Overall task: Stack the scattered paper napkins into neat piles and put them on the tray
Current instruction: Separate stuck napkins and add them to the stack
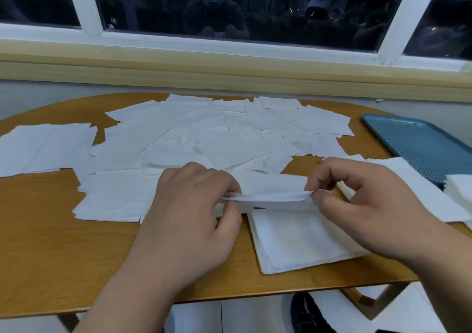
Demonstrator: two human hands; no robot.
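Both hands hold one white napkin (270, 196) edge-on, just above the table. My left hand (194, 205) pinches its left end and my right hand (362, 202) pinches its right end. Under it lies a small squared pile of napkins (296, 240) near the table's front edge. Several loose white napkins (204, 138) are scattered over the middle and back of the table. The blue perforated tray (419, 143) sits at the right, with a stack of napkins (459, 187) at its near corner.
The wooden table (63, 251) has a curved far edge and stands against a wall below a window sill (229, 69). A further spread napkin (419, 187) lies between the pile and the tray. A dark shoe (306, 314) shows below the table.
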